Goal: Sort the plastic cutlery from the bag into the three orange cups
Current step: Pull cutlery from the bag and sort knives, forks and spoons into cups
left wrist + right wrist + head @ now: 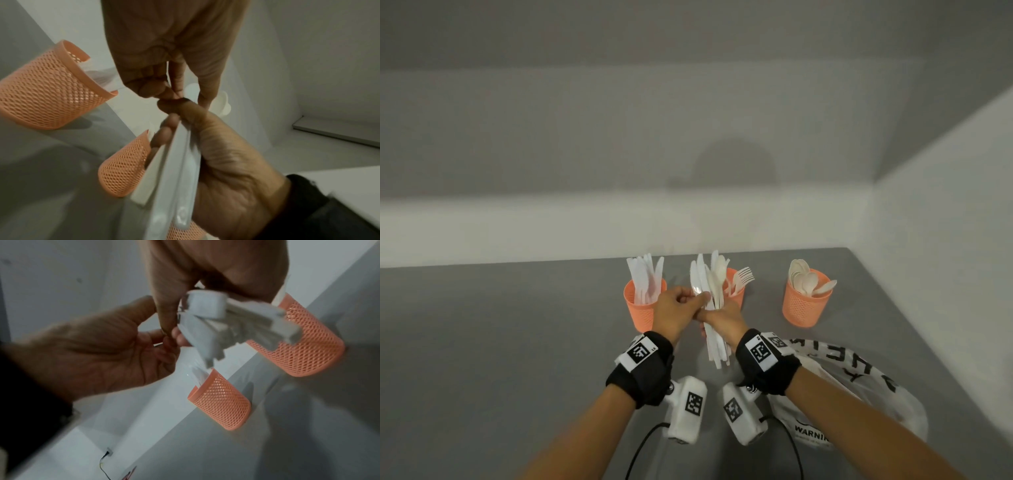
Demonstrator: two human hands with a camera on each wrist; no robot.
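Mid-frame, the right hand [726, 317] is wrapped around a bundle of white plastic cutlery [714, 308], handles poking out below the fist. Left hand [676, 308] pinches one piece near the top, looks like a knife. Three orange mesh cups [804, 305] sit just behind.

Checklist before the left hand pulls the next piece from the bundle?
1. Right hand grips the bundle firmly: ok.
2. Left hand pinches one piece only: cannot tell; the pinch sits at the bundle, and the piece type is unclear.
3. Knife cup upright, knives only: ok.
4. Fork cup upright: ok; partly hidden behind the bundle.
5. Spoon cup upright, spoons only: ok.
6. Bag emptied: cannot tell.
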